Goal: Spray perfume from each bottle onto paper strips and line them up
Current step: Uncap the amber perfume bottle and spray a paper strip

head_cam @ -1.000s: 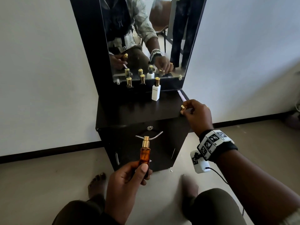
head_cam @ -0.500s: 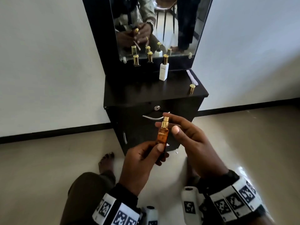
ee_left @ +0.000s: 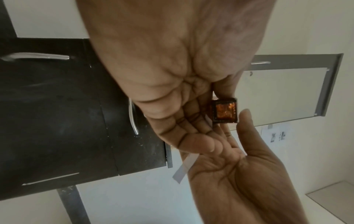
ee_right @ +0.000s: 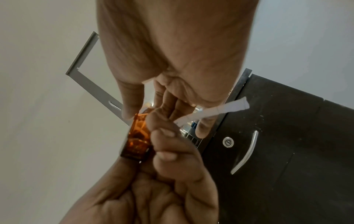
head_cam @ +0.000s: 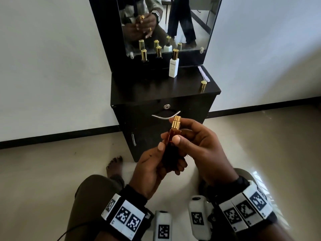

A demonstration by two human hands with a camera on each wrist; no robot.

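Observation:
An amber perfume bottle [head_cam: 169, 136] with a bare gold sprayer stands upright in front of the dresser. My left hand [head_cam: 171, 155] grips its lower body. In the wrist views a white paper strip [ee_right: 220, 109] sticks out from between the left fingers beside the bottle [ee_right: 138, 136]. My right hand [head_cam: 174, 130] holds the upper part, thumb on the glass and index finger by the sprayer. The bottle's gold cap [head_cam: 203, 86] stands on the dresser top near the right front corner. More paper strips [head_cam: 203, 73] lie at the right edge.
On the black dresser top [head_cam: 147, 87] stand a white bottle [head_cam: 173, 66] and two dark gold-capped bottles [head_cam: 144, 55] against the mirror [head_cam: 166, 23]. A drawer with a lock and metal handle [head_cam: 165, 115] faces me. My knees and a bare foot are on the floor below.
My right hand left the gold cap on the dresser top and came to the amber bottle. It now holds the bottle's upper part while the left hand has raised the bottle.

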